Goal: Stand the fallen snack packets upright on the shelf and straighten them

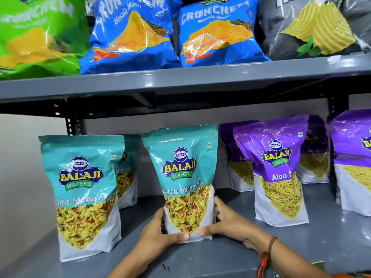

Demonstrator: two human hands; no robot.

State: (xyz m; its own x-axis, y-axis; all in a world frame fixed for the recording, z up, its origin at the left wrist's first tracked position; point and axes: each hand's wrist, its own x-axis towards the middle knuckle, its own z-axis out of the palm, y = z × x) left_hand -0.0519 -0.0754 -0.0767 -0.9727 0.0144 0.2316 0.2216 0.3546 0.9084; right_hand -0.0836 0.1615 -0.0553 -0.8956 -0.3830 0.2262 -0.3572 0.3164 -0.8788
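Fingers (pixel 160 223) of both hands around upright teal "BALAJI WAFERS" packet (pixel 183 177), thumbs on its base.

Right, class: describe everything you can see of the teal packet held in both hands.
The teal packet is a glossy plastic stand-up pouch reading "Balaji Wafers", with a snack-mix picture and a white base. It stands upright, leaning slightly, on the grey lower shelf. The left hand and right hand clasp its lower sides, thumbs on the front.
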